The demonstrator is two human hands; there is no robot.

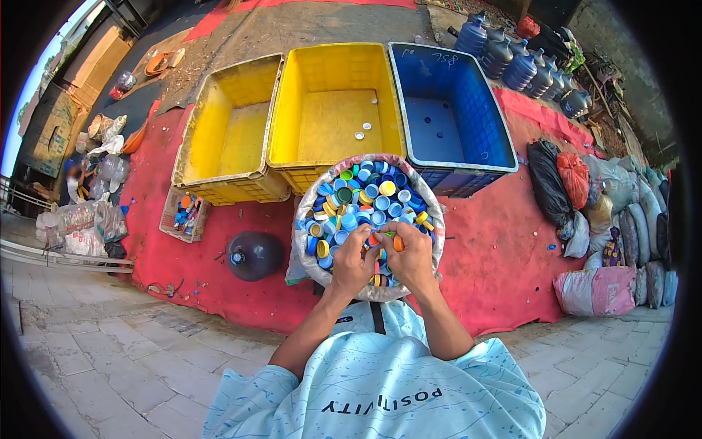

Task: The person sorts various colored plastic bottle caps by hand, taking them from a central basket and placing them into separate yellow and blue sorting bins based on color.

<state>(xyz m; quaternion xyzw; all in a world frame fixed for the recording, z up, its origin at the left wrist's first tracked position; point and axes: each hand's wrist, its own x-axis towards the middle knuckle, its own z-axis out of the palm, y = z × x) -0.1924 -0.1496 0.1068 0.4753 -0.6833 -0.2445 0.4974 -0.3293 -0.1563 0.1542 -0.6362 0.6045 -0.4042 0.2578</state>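
A round sack with a rolled rim point(433, 208) stands in front of me, full of bottle caps point(363, 196) in blue, yellow, green, white and orange. Over its near half, my left hand point(354, 257) is closed, thumb and fingers pinched near a small orange-red cap point(374, 239). Close beside it on the right, my right hand point(409, 254) has its fingers curled round an orange cap point(398, 243). The fingertips of both hands nearly meet. What else the fingers hold is too small to make out.
Beyond the sack stand a left yellow crate point(191, 139), a middle yellow crate point(336, 73) with a few white caps, and a blue crate point(468, 110) with dark caps. A dark round jug point(256, 257) and small basket point(175, 223) lie left; filled bags point(596, 289) line the right.
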